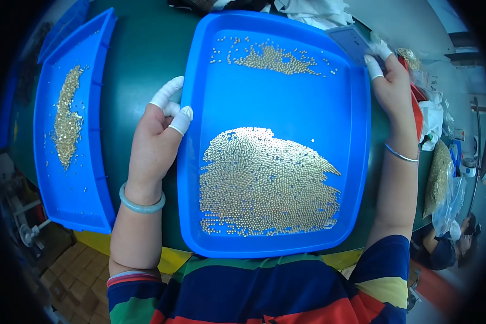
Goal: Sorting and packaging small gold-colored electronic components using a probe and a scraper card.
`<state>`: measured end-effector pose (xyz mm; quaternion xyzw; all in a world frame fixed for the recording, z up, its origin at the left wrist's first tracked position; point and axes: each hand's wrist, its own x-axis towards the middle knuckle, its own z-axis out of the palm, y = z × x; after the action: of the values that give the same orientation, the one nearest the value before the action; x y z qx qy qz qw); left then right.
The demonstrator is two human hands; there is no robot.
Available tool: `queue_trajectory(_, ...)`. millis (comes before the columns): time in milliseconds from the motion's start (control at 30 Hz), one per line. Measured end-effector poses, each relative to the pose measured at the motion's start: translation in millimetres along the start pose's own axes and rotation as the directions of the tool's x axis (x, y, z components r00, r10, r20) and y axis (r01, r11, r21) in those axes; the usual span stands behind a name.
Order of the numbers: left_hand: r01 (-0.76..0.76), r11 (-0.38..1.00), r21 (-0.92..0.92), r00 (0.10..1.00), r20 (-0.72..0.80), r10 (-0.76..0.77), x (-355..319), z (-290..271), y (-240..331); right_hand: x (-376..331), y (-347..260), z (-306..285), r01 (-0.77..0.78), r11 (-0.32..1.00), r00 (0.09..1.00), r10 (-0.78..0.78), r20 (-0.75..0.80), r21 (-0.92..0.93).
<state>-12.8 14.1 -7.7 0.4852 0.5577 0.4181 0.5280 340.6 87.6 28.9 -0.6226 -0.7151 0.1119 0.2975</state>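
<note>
In front of me lies a large blue tray (278, 108) holding small gold-coloured ring-like metal pieces. A broad, dense layer of the pieces (267, 186) covers its near half, and a smaller scattered group (278, 59) lies along the far side. My left hand (164, 119), white covers on its fingertips, grips the tray's left rim. At the far right corner my right hand (387, 75), also with white fingertip covers, holds a flat grey-blue card (349, 43) between thumb and fingers. The card reaches over the tray's rim.
To the left, a second blue tray (92, 135) carries a long heap of gold pieces (67, 119). Both trays rest on a green tabletop (140, 48). Beyond my right forearm are a red container (417, 113), plastic bags and a gold-filled bag (438, 178). Another person (440, 248) is at far right.
</note>
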Motion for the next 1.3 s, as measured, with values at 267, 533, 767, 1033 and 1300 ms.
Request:
queue_trajectory(267, -0.006, 1.000, -0.007, 1.000, -0.019, 0.006, 1.3, 4.6, 2.5, 21.0, 8.1, 26.5, 0.140, 0.934, 0.990, -0.134, 0.041, -0.329)
queue_trajectory(533, 0.006, 1.000, 0.021, 1.000, -0.012, -0.006, 2.3, 4.9, 4.5, 18.7, 18.4, 31.3, 0.277, 0.891, 0.961, -0.253, 0.114, -0.360)
queue_trajectory(767, 0.009, 1.000, 0.012, 0.999, -0.044, -0.008, 3.3, 6.9, 2.0, 3.4, 17.5, 32.2, 0.328, 0.902, 0.944, -0.300, 0.138, -0.280)
queue_trajectory(1033, -0.004, 0.999, 0.037, 1.000, -0.031, 0.005, 4.5, 5.2, 0.7, -20.8, 3.2, 18.7, 0.395, 0.899, 0.915, -0.365, 0.171, -0.190)
queue_trajectory(1300, -0.017, 1.000, 0.017, 0.999, -0.031, 0.017, 7.1, 5.7, 1.5, -48.2, -13.9, 6.9, 0.406, 0.902, 0.899, -0.364, 0.243, -0.150)
